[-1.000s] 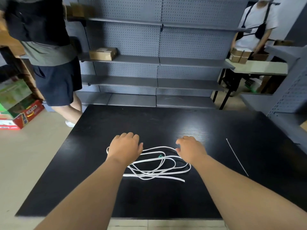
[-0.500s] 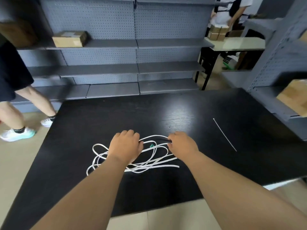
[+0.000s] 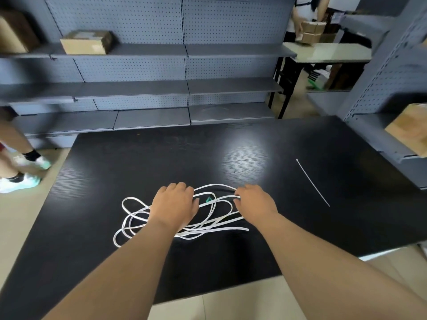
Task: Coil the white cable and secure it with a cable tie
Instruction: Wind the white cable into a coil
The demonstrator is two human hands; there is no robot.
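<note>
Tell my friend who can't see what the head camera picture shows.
Two bare hands work a loose tangle of white cable on a black table: the left hand lies over the loops, the right hand pinches a strand. A thin white cable tie lies apart to the right, untouched.

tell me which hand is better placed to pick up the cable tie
Right, likely. The cable tie lies right of the right hand; the left hand rests on the white cable, farther off.
</note>
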